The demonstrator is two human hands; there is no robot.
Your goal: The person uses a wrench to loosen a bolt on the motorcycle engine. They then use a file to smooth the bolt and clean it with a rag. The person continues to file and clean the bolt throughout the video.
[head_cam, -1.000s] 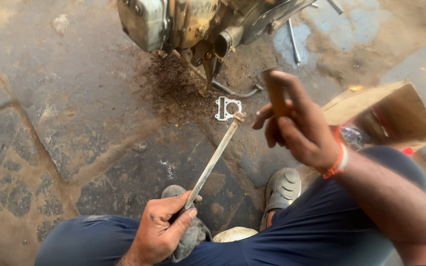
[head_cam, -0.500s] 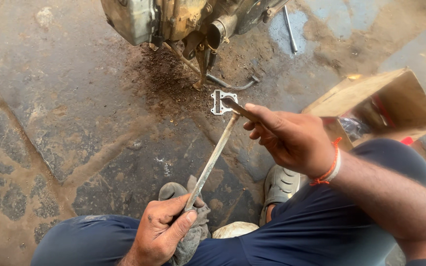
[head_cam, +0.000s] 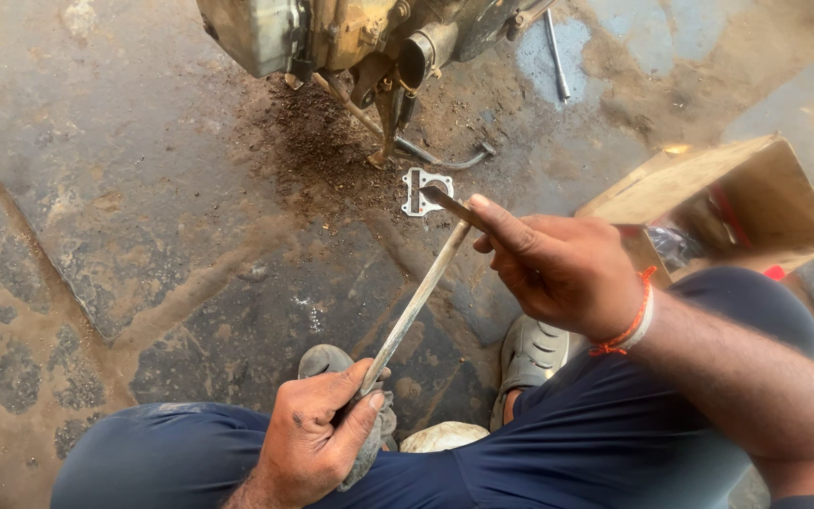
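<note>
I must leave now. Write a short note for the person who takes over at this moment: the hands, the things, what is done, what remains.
Left hand: closed around the lower end of the long metal rod, with a grey rag.
Right hand: holds a small flat tool against the rod's upper end.
Gasket: flat on the stone floor, just past the rod's tip, below the engine. Cardboard box at the right.
Done: tool is on the rod.
Left: cannot tell how far the work on the rod is.

A long, thin metal rod, dull grey and worn, slants from lower left up to the right above a stained stone floor, one end gripped low, the other meeting a short flat dark tool pinched above it. Just beyond lies a small pale flat gasket with cut-out holes.
</note>
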